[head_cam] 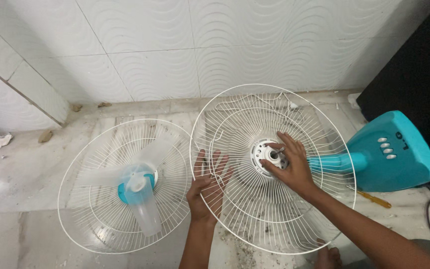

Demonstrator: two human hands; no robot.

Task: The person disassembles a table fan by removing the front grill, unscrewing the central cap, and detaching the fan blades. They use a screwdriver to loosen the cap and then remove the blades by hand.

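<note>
1. Two wire guards lie on the floor; our rear guard (269, 199) is right of the front guard (120, 187).
2. Our left hand (206, 187) presses flat, fingers spread, against the rear guard's left rim.
3. Our right hand (288, 162) pinches the hub (269, 154) at its centre.
4. Blades (135, 182) rest in the front guard.

No packages, signs or screens in view. Only a small grey printed label (397, 135) on the slanted top of the teal fan base (399, 154), far right, just beside a column of four white oval buttons (386, 148).
</note>
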